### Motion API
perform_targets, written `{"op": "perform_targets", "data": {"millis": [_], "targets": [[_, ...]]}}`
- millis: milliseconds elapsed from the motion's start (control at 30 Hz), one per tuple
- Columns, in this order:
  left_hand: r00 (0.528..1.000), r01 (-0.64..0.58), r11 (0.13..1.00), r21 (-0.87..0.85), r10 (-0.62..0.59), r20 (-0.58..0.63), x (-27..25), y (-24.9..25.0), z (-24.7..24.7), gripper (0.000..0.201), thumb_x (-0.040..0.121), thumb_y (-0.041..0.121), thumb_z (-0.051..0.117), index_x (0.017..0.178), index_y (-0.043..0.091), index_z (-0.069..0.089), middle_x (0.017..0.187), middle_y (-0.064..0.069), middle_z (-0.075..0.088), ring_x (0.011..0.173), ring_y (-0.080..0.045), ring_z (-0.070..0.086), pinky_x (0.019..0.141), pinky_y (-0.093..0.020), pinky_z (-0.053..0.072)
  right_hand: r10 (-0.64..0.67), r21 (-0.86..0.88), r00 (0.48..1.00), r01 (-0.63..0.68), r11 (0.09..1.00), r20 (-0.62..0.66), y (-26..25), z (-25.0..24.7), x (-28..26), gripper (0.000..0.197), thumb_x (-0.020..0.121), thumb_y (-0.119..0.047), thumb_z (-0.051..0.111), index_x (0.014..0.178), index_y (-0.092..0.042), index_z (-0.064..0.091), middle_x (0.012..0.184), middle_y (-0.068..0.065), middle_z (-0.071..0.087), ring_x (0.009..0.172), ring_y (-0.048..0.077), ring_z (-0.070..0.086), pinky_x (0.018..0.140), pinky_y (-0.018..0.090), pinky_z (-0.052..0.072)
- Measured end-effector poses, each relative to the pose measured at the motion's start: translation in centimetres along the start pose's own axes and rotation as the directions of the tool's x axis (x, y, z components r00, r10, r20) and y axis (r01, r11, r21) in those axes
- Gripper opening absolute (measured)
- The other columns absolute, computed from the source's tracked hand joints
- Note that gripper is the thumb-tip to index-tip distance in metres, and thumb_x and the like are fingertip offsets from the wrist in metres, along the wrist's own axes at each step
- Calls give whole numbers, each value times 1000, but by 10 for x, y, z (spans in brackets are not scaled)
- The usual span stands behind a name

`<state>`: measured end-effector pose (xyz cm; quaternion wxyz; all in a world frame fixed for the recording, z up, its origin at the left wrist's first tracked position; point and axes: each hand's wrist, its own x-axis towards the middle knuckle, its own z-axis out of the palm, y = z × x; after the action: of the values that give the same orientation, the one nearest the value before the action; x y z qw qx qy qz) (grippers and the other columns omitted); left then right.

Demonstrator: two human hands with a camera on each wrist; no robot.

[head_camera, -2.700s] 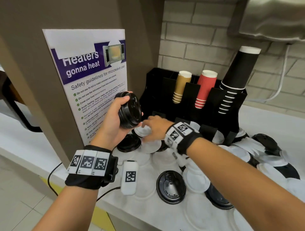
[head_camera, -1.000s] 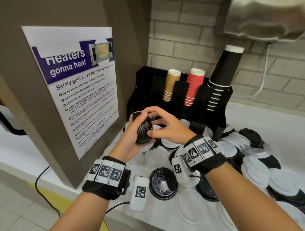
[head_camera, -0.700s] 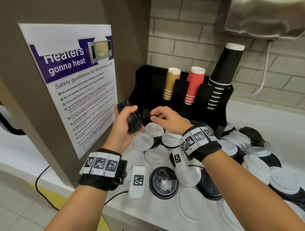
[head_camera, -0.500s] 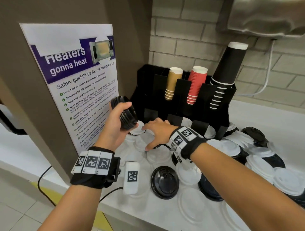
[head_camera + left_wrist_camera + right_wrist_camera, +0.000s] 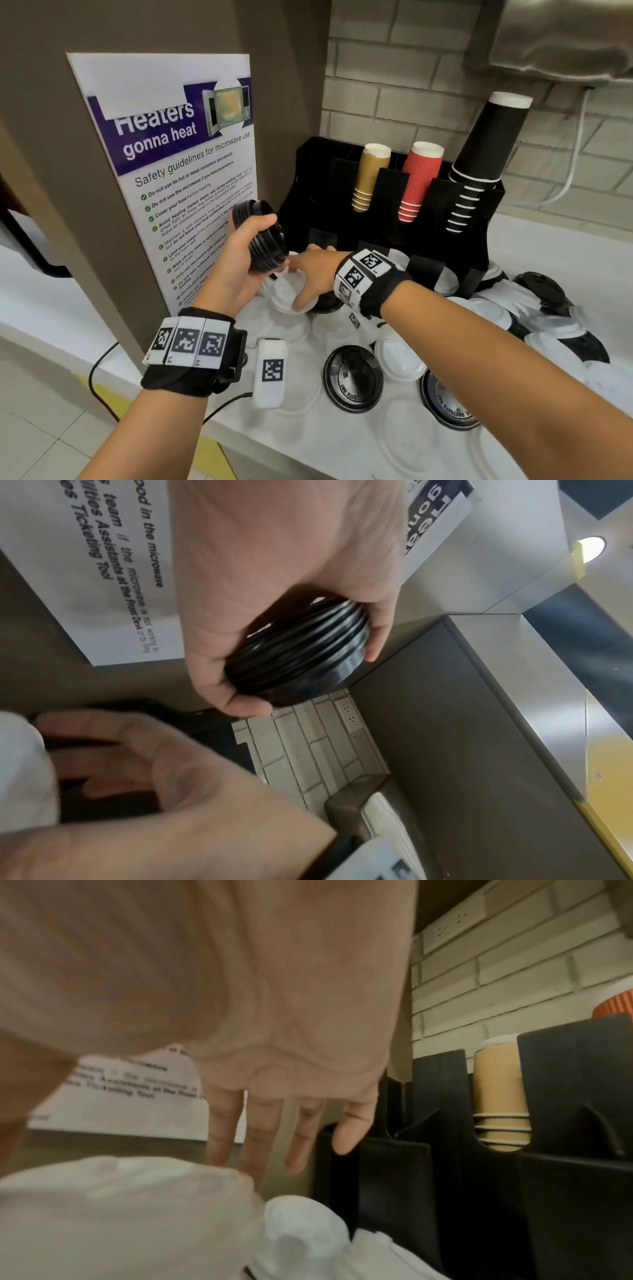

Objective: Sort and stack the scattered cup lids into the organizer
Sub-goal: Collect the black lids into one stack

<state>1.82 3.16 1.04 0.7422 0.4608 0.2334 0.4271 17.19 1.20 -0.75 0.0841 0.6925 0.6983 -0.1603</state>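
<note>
My left hand [image 5: 244,255] is raised in front of the poster and grips a stack of black lids [image 5: 265,236] on its edge; in the left wrist view the thumb and fingers wrap the stack [image 5: 301,647]. My right hand [image 5: 308,270] reaches down over a white lid [image 5: 286,293] beside the black organizer [image 5: 383,219]. Its fingers [image 5: 253,1131] are straight and spread behind that white lid [image 5: 120,1204], with the thumb at the lid's near rim. Whether they touch it is unclear. More black lids [image 5: 352,377] and white lids [image 5: 399,359] lie scattered on the counter.
The organizer holds brown cups [image 5: 370,178], red cups [image 5: 421,181] and tall black cups [image 5: 486,154]. A poster [image 5: 178,164] covers the panel at left. A white tagged device [image 5: 270,370] with a cable lies near the counter's front edge. More lids pile up at right [image 5: 548,325].
One second ago my right hand was at the black stack in my left hand. It has since left it and dropped over the white lids by the organizer. The left hand lifted the stack.
</note>
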Motion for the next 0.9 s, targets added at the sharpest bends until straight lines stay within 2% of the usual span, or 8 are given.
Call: {"op": "perform_targets", "data": {"millis": [67, 133, 200, 300, 400, 500, 767, 900], "targets": [[1000, -5, 1000, -2, 5, 10, 0, 2, 1, 33, 71, 31, 64, 98, 13, 58, 70, 3, 69, 63, -9, 68, 58, -28, 55, -42, -49, 999, 44, 998, 31, -2, -9, 2, 92, 65, -56, 78, 142, -34, 33, 135, -7, 46, 121, 18, 32, 95, 36, 25], [1000, -2, 1000, -6, 2, 5, 0, 3, 1, 33, 70, 31, 64, 98, 14, 57, 71, 4, 69, 64, -8, 67, 58, -27, 55, 56, -239, 989, -21, 971, 139, -3, -17, 7, 99, 63, -58, 79, 145, -31, 30, 140, 1, 40, 129, 26, 29, 106, 42, 26], [1000, 9, 1000, -4, -9, -9, -1, 3, 2, 37, 69, 32, 65, 101, 15, 56, 73, 4, 68, 65, -8, 67, 60, -28, 55, 151, -443, 961, -34, 896, 232, 2, -15, 12, 98, 64, -51, 80, 145, -29, 29, 143, 7, 36, 134, 36, 24, 110, 54, 26], [999, 25, 1000, -16, -26, -28, -2, 2, 2, 49, 68, 31, 67, 111, 13, 52, 84, 0, 64, 69, -10, 66, 62, -30, 55, 46, -599, 973, 102, 794, 226, 11, 4, 15, 86, 66, -39, 80, 139, -29, 37, 135, 1, 45, 133, 34, 26, 109, 57, 23], [999, 21, 1000, -18, -22, -28, -4, 1, 3, 54, 68, 30, 67, 117, 14, 49, 91, -5, 60, 72, -11, 64, 61, -30, 55, 2, -607, 978, 129, 784, 209, 16, 15, 19, 72, 74, -34, 73, 137, -31, 37, 134, 3, 45, 132, 39, 26, 108, 59, 24], [999, 27, 999, -24, -28, -39, -5, 1, 2, 58, 67, 29, 67, 120, 15, 49, 96, -6, 58, 70, -10, 65, 60, -30, 55, 25, -589, 982, 90, 803, 185, 19, 19, 25, 75, 72, -30, 72, 137, -35, 34, 138, 8, 39, 134, 46, 22, 105, 62, 26], [998, 51, 998, -26, -52, -45, -7, 3, -1, 57, 67, 30, 68, 119, 13, 51, 95, -6, 60, 71, -9, 66, 60, -28, 56, -53, -621, 991, 116, 775, 119, 25, 35, 37, 48, 81, -27, 66, 126, -28, 48, 126, -2, 49, 127, 32, 31, 105, 59, 26], [999, 28, 1000, -9, -28, -43, -6, 3, -3, 62, 68, 30, 67, 125, 14, 50, 98, -6, 60, 72, -9, 66, 62, -29, 56, -100, -619, 990, 140, 773, 99, 21, 28, 38, 71, 67, -26, 78, 130, -17, 46, 127, 1, 48, 121, 27, 34, 95, 47, 29]]}}
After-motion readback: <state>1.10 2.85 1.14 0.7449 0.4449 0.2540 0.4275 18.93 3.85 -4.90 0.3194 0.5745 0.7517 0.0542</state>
